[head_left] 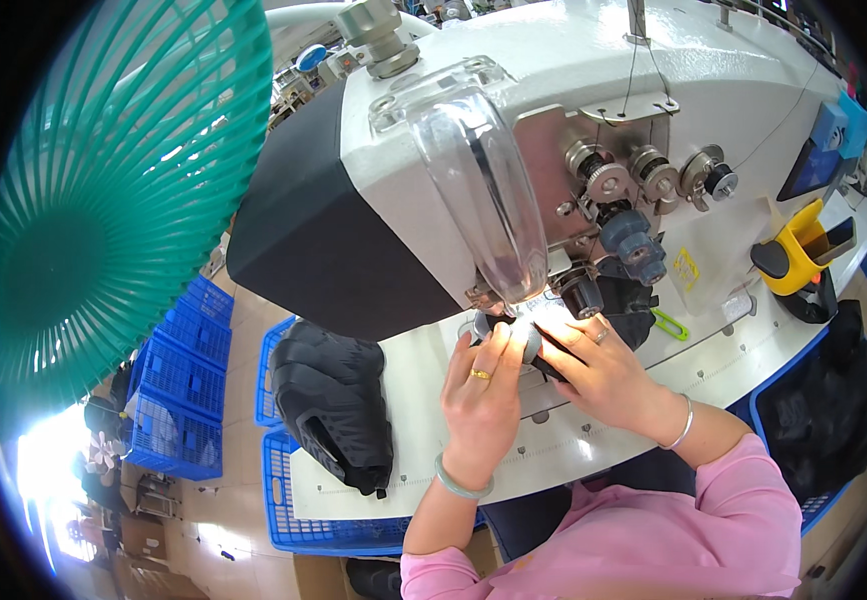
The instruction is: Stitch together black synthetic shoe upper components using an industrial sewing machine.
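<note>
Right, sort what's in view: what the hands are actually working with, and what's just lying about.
In use:
left hand and right hand, both on the dark piece under the needle
sewing machine
white table under the hands

Lying about:
stack of black pieces at the left
green fan
blue crates
yellow tool
green clip

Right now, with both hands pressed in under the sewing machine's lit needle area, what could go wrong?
The left hand and right hand hold a small black workpiece right beneath the white industrial sewing machine, so fingertips might get caught. The pile of black fabric pieces sits at the white table's edge and could slide into the blue plastic crates.
</note>
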`<control>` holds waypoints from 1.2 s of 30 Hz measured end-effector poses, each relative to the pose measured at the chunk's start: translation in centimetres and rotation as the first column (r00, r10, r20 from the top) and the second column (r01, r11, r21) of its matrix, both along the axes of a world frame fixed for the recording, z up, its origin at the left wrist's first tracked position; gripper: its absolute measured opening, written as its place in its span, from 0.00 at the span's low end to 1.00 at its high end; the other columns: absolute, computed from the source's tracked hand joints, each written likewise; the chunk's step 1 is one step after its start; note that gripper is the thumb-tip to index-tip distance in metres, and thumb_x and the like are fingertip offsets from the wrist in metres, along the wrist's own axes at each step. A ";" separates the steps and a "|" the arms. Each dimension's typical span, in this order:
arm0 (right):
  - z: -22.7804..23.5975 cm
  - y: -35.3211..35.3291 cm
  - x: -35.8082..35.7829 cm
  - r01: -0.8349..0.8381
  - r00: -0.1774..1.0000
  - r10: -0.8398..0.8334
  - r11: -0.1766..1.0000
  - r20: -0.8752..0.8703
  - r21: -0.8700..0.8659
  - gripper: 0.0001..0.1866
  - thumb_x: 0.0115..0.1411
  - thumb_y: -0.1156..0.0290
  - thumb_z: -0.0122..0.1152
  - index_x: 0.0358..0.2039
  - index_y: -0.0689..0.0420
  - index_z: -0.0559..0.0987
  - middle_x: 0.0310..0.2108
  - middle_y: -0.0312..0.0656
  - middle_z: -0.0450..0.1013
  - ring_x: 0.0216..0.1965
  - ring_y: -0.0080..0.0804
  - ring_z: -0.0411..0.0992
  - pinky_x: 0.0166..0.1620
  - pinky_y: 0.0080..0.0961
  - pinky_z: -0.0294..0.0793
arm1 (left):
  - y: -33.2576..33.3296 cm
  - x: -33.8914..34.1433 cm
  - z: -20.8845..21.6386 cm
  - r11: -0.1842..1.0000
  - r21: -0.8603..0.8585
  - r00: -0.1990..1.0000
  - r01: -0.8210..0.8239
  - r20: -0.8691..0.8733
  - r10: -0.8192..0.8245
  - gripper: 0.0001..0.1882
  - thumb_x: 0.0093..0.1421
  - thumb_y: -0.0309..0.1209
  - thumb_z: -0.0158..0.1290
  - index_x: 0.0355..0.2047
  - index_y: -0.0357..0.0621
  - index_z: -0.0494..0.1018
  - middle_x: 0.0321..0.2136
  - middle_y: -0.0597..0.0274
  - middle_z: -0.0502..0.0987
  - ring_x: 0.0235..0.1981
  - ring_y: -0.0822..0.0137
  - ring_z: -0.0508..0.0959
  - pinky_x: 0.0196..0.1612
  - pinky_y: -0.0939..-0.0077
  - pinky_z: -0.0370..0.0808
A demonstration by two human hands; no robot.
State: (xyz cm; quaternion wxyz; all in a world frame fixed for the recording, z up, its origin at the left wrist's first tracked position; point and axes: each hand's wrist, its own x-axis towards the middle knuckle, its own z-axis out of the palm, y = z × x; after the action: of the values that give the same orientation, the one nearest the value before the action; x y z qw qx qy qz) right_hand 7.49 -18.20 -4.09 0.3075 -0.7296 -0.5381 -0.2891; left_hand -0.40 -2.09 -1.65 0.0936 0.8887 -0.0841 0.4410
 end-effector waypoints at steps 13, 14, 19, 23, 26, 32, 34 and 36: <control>0.5 0.2 -0.8 0.014 0.996 -0.005 0.995 -0.088 0.097 0.24 0.48 0.73 0.69 0.48 0.61 0.76 0.52 0.54 0.68 0.50 0.52 0.67 0.50 0.43 0.70 | 0.8 0.0 -0.4 1.000 0.007 1.000 0.004 0.001 -0.004 0.20 0.45 0.15 0.58 0.41 0.41 0.79 0.38 0.60 0.78 0.34 0.55 0.79 0.45 0.61 0.78; 0.5 0.0 -0.5 0.032 0.992 -0.018 0.993 -0.126 0.115 0.24 0.50 0.72 0.67 0.49 0.60 0.75 0.50 0.54 0.67 0.50 0.54 0.67 0.50 0.41 0.71 | 0.8 0.0 -0.3 1.000 -0.012 1.000 0.024 -0.005 -0.024 0.20 0.45 0.14 0.58 0.41 0.41 0.79 0.37 0.60 0.78 0.34 0.56 0.79 0.42 0.64 0.78; 1.1 -0.7 0.0 0.247 0.950 -0.257 0.966 -0.179 -0.076 0.22 0.56 0.67 0.65 0.53 0.47 0.77 0.29 0.40 0.67 0.30 0.38 0.72 0.32 0.33 0.74 | 1.1 0.4 -0.4 0.948 -0.306 0.996 0.084 0.020 -0.082 0.16 0.45 0.16 0.60 0.37 0.41 0.81 0.35 0.61 0.80 0.33 0.59 0.79 0.37 0.70 0.78; 1.5 -1.1 0.7 0.132 0.949 -0.155 0.986 -0.275 -0.101 0.26 0.58 0.69 0.63 0.59 0.51 0.74 0.24 0.41 0.67 0.23 0.36 0.69 0.28 0.32 0.71 | 0.3 0.6 -1.0 0.975 -0.216 0.995 0.053 0.095 -0.033 0.15 0.46 0.17 0.63 0.36 0.41 0.82 0.35 0.60 0.80 0.30 0.61 0.78 0.33 0.72 0.76; 1.5 -1.0 0.4 0.160 0.936 -0.191 0.979 -0.297 -0.126 0.21 0.59 0.64 0.62 0.54 0.48 0.76 0.27 0.43 0.68 0.23 0.42 0.73 0.25 0.37 0.74 | 0.1 0.6 -0.8 0.986 -0.157 0.993 0.048 0.113 -0.031 0.16 0.45 0.17 0.63 0.36 0.41 0.81 0.35 0.60 0.80 0.31 0.60 0.79 0.34 0.72 0.77; 1.0 -0.4 -0.4 0.181 0.935 -0.208 0.977 -0.287 -0.116 0.24 0.61 0.68 0.61 0.58 0.52 0.73 0.24 0.43 0.65 0.20 0.41 0.69 0.25 0.34 0.70 | 0.7 0.4 -0.7 0.992 -0.115 0.994 0.055 0.097 -0.044 0.17 0.43 0.16 0.61 0.36 0.41 0.81 0.37 0.60 0.80 0.34 0.58 0.80 0.36 0.70 0.78; 1.0 -0.2 -0.7 0.193 0.933 -0.221 0.973 -0.283 -0.124 0.24 0.61 0.67 0.60 0.59 0.53 0.73 0.25 0.44 0.65 0.21 0.41 0.69 0.25 0.34 0.71 | 1.1 0.5 -0.6 0.992 -0.108 0.994 0.072 0.095 -0.062 0.17 0.43 0.16 0.61 0.36 0.41 0.81 0.38 0.59 0.80 0.35 0.57 0.80 0.37 0.70 0.79; 1.0 0.0 -0.9 0.202 0.931 -0.232 0.971 -0.281 -0.130 0.24 0.61 0.67 0.60 0.59 0.53 0.73 0.25 0.44 0.65 0.21 0.41 0.69 0.25 0.34 0.71 | 1.4 0.6 -0.5 0.991 -0.098 0.993 0.087 0.092 -0.078 0.18 0.42 0.16 0.60 0.36 0.41 0.81 0.38 0.59 0.80 0.36 0.57 0.80 0.38 0.69 0.79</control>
State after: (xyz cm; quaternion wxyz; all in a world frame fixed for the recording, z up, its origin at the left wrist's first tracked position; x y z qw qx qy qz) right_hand 6.56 -18.21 -3.09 0.3138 -0.8337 -0.4160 -0.1828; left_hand 0.21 -0.66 -2.19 0.1534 0.8581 -0.1024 0.4792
